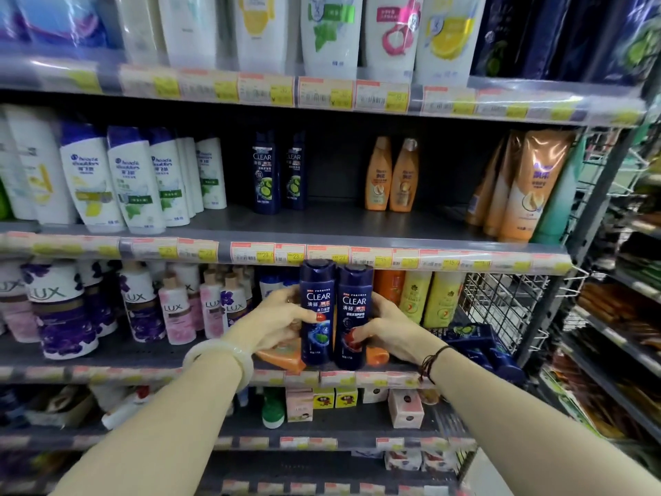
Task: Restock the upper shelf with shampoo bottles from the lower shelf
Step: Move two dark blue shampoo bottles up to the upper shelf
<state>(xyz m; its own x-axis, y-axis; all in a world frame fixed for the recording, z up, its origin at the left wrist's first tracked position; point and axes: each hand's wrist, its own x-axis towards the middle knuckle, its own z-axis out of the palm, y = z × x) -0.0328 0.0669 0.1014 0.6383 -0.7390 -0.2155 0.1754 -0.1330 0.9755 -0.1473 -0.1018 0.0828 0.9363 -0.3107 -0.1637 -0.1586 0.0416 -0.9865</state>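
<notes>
Upper shelf [322,223], above the hands: white Head & Shoulders bottles [136,180] stood up-left of the left hand [275,320]; two dark blue CLEAR bottles [279,171] upright directly above; two orange bottles [391,175] above the right hand [386,329]; orange tubes [518,187] up-right. Lower shelf [118,347], at hand level: LUX bottles [143,306] seen left of the left hand, yellow bottles [429,298] right of the right hand.

Two Clear bottles [334,315] stand side by side before the lower shelf [143,372], below the upper shelf [322,223], where two more [279,171] stand further back.
</notes>
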